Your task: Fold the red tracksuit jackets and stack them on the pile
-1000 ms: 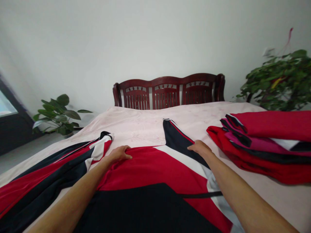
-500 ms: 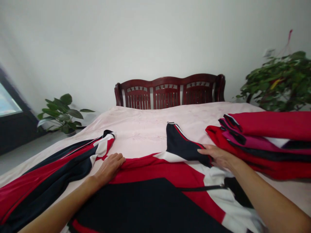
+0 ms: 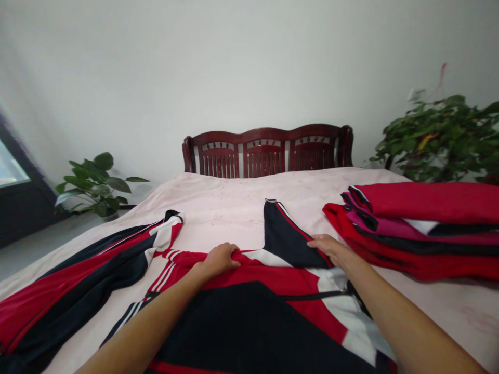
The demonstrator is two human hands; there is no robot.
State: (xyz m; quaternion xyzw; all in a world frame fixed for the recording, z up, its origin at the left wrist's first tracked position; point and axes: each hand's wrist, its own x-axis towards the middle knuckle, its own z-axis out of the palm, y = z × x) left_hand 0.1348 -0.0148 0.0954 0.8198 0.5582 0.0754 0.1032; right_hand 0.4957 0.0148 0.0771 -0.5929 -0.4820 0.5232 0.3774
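A red, white and navy jacket [image 3: 249, 322] lies spread on the pink bedsheet [image 3: 222, 208], its navy sleeve [image 3: 284, 234] bent and pointing toward the headboard. My left hand [image 3: 223, 258] is closed on the red upper edge of the jacket, near its middle. My right hand [image 3: 329, 249] pinches the navy sleeve at its right edge. Part of the jacket's right side is hidden under my right forearm. Further left lies another garment [image 3: 89, 270] in red, navy and white.
Folded red, magenta and navy clothes [image 3: 429, 228] are stacked on the bed at the right. A dark wooden headboard [image 3: 265, 150] stands at the back. Leafy plants are at the left [image 3: 95, 184] and right [image 3: 440, 140].
My left hand has moved right along the jacket's upper edge, uncovering white stripes at its left. My right hand still holds the sleeve. The view has shifted slightly.
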